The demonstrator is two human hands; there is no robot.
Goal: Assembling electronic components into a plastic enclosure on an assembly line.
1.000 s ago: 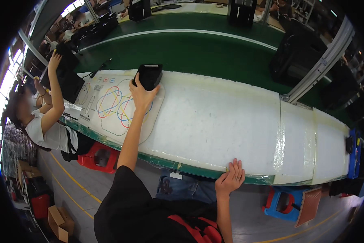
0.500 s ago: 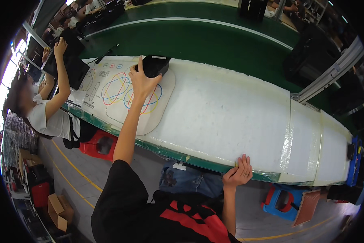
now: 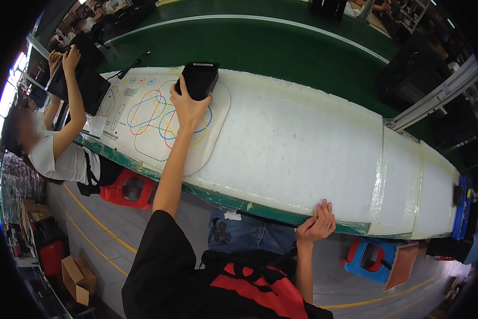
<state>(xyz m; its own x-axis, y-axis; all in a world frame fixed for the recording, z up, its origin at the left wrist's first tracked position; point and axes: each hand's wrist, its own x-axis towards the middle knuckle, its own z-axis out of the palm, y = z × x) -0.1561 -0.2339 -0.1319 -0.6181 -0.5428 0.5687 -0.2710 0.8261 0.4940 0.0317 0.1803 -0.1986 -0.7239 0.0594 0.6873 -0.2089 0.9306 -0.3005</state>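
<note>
On the far side of the worktable, my left hand (image 3: 190, 109) grips a black box-like part (image 3: 197, 80) from its near side, fingers on its left and thumb on its right. A pale strip runs along the part's top edge; its underside is hidden. Beneath lies a cream board (image 3: 217, 138) with rounded corners, printed with coloured loops and dashed lines. My right hand (image 3: 317, 223) rests on the table's near edge, fingers stretched out. A tiny yellowish spot by its thumb is too small to name.
The long white worktable (image 3: 297, 143) has a green front edge. To the left, a co-worker (image 3: 58, 138) holds up a black panel-like unit (image 3: 92, 87). A black cable (image 3: 132, 65) lies near the far edge. Red (image 3: 127, 189) and blue (image 3: 369, 258) stools stand below. A metal post (image 3: 435, 93) rises right.
The black part has turned in my left hand, and my fingers have shifted along its left side. My right hand stays at the table edge. The whole view has shifted slightly.
</note>
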